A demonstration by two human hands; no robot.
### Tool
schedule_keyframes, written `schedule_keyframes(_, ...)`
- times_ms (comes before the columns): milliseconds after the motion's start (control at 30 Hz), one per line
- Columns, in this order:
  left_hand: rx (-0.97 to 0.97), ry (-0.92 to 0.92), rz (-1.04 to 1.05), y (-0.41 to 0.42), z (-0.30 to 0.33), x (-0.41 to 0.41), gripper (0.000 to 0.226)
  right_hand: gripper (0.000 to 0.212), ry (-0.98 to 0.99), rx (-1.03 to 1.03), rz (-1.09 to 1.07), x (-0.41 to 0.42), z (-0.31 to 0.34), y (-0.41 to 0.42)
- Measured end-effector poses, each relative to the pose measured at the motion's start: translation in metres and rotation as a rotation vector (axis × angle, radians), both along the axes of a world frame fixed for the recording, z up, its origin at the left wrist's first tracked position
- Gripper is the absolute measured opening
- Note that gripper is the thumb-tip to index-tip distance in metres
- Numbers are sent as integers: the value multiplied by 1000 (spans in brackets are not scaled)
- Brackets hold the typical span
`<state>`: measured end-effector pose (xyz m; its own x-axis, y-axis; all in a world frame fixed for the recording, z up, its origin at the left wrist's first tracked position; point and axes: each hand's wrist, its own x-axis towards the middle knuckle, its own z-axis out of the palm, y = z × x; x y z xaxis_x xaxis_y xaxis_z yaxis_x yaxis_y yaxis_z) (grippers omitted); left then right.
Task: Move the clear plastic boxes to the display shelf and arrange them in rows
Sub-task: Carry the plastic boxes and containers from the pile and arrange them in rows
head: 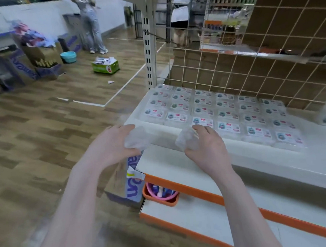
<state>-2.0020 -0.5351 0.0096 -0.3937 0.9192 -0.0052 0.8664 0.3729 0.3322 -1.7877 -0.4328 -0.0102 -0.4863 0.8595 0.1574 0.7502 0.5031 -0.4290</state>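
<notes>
A: What do I have for surface and room?

B: I see a white display shelf [158, 129] with a wire grid back [249, 67]. Below it sit lower shelves with orange edges [199, 193]. The floor is wood-pattern [46, 128]. Cardboard cartons [43, 61], a green carton [105, 67] and a teal basin [68, 57] lie on it toward the far left. A person [92, 23] stands at the back.

A: Boxes?

B: Labelled clear boxes [221, 111] lie in rows on the shelf, from its back left corner to near the front edge. The bare strip is at the front left corner.

A: Hands?

B: My left hand [112, 142] grips one clear box [135, 138] just off the shelf's front left corner. My right hand [204, 145] has its fingers curled round a second clear box [187, 140] at the front edge, just before the nearest row. Both are blurred. An open carton [123, 181] stands on the floor beneath my left hand.
</notes>
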Motion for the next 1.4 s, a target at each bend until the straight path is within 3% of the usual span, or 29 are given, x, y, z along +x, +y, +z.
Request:
schedule_keyframes(367,27,-53,-97,45,-9,-59,77,61,59,-65,-69,-59,-3,30)
schedule_keyframes(500,31,-57,-68,49,-9,-83,78,72,53,-77,-49,-89,-5,39)
schedule_keyframes(900,-36,-88,-257,70,-7,-136,73,67,-84,-40,-179,-138,-4,39)
schedule_keyframes(1400,-60,-120,-303,76,-7,-176,72,72,-322,-155,-116,-177,15,72)
